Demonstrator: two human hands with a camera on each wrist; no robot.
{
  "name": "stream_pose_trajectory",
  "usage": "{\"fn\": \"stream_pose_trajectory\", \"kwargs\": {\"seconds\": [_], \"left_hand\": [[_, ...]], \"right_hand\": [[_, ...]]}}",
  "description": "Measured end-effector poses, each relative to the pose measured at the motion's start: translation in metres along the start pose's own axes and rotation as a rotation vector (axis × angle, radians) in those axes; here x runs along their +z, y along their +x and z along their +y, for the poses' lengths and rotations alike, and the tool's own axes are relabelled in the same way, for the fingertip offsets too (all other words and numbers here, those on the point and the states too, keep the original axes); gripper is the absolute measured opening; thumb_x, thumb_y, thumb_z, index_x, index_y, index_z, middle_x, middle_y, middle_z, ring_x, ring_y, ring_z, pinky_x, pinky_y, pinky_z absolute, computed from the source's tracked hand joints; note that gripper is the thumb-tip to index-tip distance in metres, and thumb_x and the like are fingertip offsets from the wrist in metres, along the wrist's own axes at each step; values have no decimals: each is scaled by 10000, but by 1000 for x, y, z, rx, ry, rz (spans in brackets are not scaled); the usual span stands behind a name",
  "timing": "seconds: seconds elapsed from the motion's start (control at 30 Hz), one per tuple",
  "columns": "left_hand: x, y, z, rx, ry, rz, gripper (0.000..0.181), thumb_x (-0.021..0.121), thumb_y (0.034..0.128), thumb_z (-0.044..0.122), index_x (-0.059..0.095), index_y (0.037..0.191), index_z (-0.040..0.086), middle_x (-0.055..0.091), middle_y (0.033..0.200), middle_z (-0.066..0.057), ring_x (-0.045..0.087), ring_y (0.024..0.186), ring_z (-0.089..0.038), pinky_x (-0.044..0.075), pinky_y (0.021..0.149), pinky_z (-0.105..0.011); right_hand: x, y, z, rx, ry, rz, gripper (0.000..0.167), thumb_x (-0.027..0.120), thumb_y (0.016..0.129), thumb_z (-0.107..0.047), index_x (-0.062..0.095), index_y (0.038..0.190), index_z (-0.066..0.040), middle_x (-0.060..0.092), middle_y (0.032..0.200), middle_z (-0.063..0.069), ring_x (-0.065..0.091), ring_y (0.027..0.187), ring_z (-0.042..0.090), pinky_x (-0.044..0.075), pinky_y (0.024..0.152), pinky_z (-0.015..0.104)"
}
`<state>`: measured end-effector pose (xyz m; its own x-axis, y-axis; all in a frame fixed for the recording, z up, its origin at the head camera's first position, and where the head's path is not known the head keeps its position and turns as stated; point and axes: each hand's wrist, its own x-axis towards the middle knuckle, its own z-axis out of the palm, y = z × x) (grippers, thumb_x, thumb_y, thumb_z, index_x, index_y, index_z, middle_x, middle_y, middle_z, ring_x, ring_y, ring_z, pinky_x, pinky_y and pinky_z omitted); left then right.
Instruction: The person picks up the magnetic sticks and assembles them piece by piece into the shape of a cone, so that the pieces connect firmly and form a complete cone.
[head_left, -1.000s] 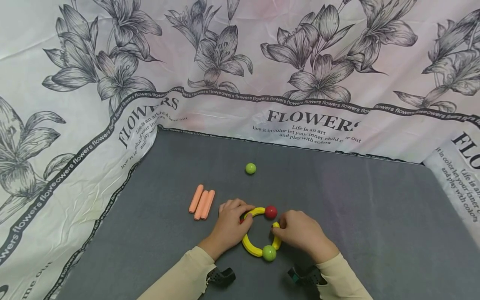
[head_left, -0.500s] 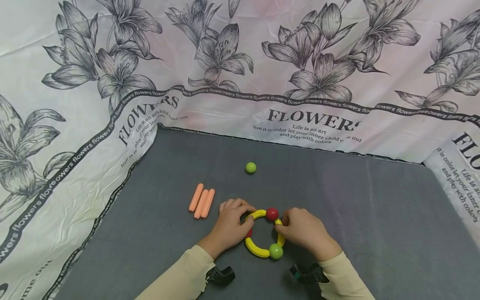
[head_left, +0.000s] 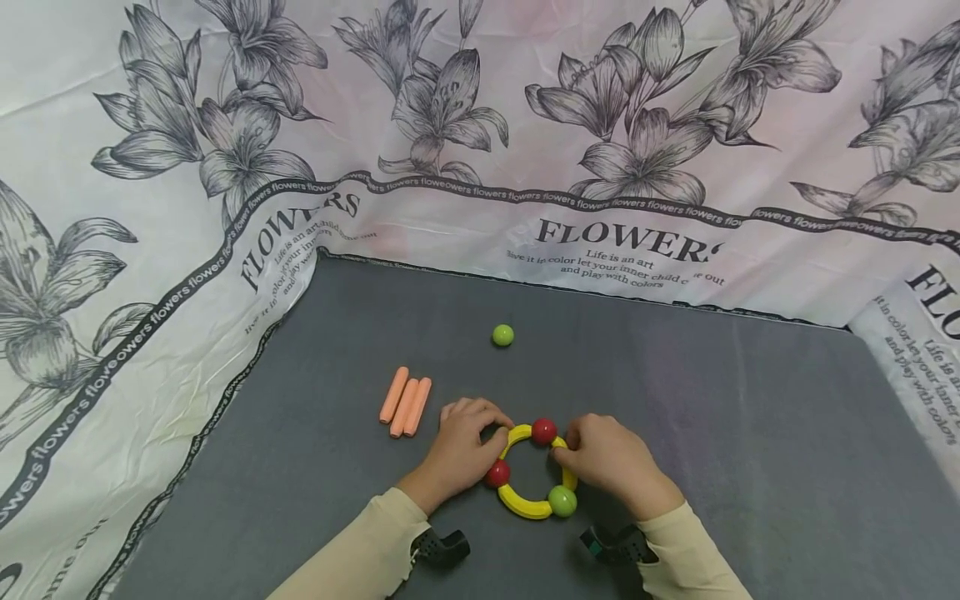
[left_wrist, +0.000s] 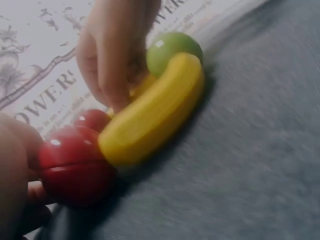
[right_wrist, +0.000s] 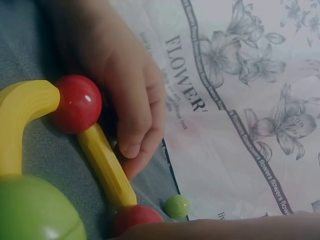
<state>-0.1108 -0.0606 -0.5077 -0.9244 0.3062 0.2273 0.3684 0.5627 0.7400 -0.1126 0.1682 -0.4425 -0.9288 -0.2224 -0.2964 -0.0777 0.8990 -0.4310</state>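
Observation:
A toy ring of curved yellow rods and balls lies on the dark cloth. In the head view, one red ball (head_left: 543,431) is at its top, another red ball (head_left: 497,473) at its left and a green ball (head_left: 562,501) at its lower right. My right hand (head_left: 611,462) pinches the right curved yellow rod (head_left: 569,477), thumb inside the ring; its top end is partly hidden. Beside the upper-left curved rod (head_left: 517,434) is my left hand (head_left: 467,450), fingers loosely bent. The right wrist view shows its fingertips along that rod's outer side, not round it.
Several orange straight rods (head_left: 405,402) lie left of the hands. A loose green ball (head_left: 502,335) sits farther back. Behind the dark cloth (head_left: 697,400) rises a white flower-printed sheet (head_left: 450,225).
The ring has shifted right and turned slightly. Its left red ball, mostly covered before, has come out from under my left hand. My right hand has moved slightly right, keeping hold of the rod.

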Motion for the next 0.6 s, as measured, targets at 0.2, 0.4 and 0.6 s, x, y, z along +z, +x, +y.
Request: {"fn": "stream_pose_trajectory", "kwargs": {"seconds": [0.2,0.4,0.6], "left_hand": [[-17,8,2,-55,-101,-22,186,619,1050,193,793,1109,163,719,1086,62,629,1001,-146,440,1027,-476],[-70,18,-7,-42,106,247,189,624,1019,111,784,1105,61,704,1030,-51,649,843,-196,566,746,-406],[-111,19,-35,-405,315,162,385,602,1037,239,675,1343,17,647,1237,-208,654,1032,-379,541,875,-534]], "right_hand": [[3,2,3,-12,2,16,270,790,914,-299,661,736,-144,538,637,-46,482,561,138,357,517,299],[6,6,3,-45,33,27,176,804,911,-279,727,910,-121,648,745,-41,550,625,140,449,567,326],[7,7,4,-70,65,42,168,806,920,-270,710,894,-135,585,659,-46,531,591,139,433,552,319]]}}
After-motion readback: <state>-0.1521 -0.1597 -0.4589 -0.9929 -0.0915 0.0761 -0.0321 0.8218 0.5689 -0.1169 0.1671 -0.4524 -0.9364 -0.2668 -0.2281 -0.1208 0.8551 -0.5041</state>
